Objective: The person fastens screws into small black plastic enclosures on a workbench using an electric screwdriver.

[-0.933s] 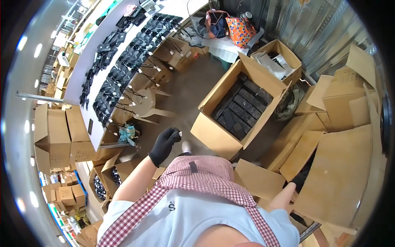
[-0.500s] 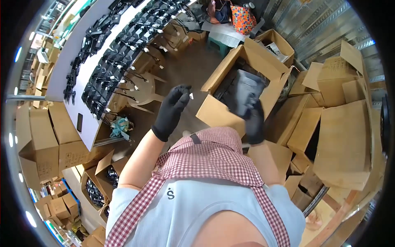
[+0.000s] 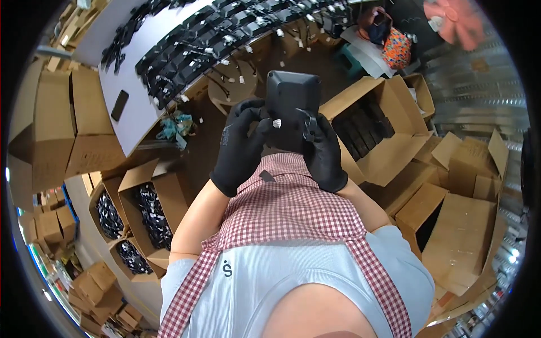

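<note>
In front of my apron, a black rectangular plastic unit (image 3: 293,90) with rounded corners is held upright. My right hand (image 3: 326,155), in a black glove, grips its lower right side, next to a small bracket-like part (image 3: 309,124). My gloved left hand (image 3: 239,146) is closed at the unit's left side, a small white sticker (image 3: 276,123) at its fingertips. Whether the sticker touches the unit's face I cannot tell. To the right, an open cardboard box (image 3: 391,160) holds a row of similar black pieces (image 3: 360,129).
A long white table (image 3: 132,127) bears rows of black units (image 3: 197,50) with hanging cables and a phone (image 3: 119,105). Boxes of bundled cables (image 3: 151,217) stand at lower left. More cartons (image 3: 459,239) crowd the right. A plastic chair (image 3: 231,84) stands beyond my hands.
My right hand has brought the black unit from over the open box to my front. My left hand has moved in beside it with the white sticker. The view has shifted.
</note>
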A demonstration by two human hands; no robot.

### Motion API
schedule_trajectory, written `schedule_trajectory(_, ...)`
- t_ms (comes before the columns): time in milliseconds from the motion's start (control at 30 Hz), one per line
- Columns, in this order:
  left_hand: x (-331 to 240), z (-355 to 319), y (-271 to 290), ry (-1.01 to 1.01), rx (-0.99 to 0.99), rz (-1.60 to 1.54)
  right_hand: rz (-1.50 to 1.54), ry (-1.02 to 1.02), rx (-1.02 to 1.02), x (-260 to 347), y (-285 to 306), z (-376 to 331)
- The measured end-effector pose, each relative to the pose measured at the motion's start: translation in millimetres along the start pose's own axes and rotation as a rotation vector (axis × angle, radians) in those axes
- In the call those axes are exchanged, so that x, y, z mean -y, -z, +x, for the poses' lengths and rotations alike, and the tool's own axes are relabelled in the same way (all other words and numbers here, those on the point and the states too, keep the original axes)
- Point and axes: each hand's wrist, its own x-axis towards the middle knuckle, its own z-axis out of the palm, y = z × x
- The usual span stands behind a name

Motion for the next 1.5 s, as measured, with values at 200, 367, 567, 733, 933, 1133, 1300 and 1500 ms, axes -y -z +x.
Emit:
schedule_trajectory(200,12.2,11.5,7.4,0.342,-0.162,-0.423,-0.015,0.108,0.04,-18.0,-44.6,45.2)
schedule_trajectory(367,21.4,44.0,3.1,0.346,-0.322,-0.52,-0.039,0.051,0.153,-8.4,-58.9,88.7)
schedule_trajectory(567,23.0,95.1,-15.7,0.32,-0.522,-0.483,-0.002,-0.062,0.219,6.3,-48.5,145.6)
schedule_trajectory(733,30.1,128.9,-29.2,0.343,-0.594,-0.491,-0.036,-0.091,0.259,13.2,-32.1,183.6)
schedule_trajectory(933,47.6,159.2,-43.8,0.405,-0.682,-0.411,-0.045,-0.147,0.232,11.4,-19.3,216.3)
schedule_trajectory(1133,58.6,186.0,-43.7,0.48,-0.752,-0.333,-0.066,-0.164,0.277,16.6,-13.2,244.1)
schedule_trajectory(1300,53.4,198.4,-39.6,0.517,-0.752,-0.505,0.0,-0.232,0.282,15.6,-18.5,258.6)
schedule_trajectory(1500,99.7,208.9,-15.5,0.603,-0.586,-0.667,-0.307,-0.142,0.311,-3.5,-18.2,283.6)
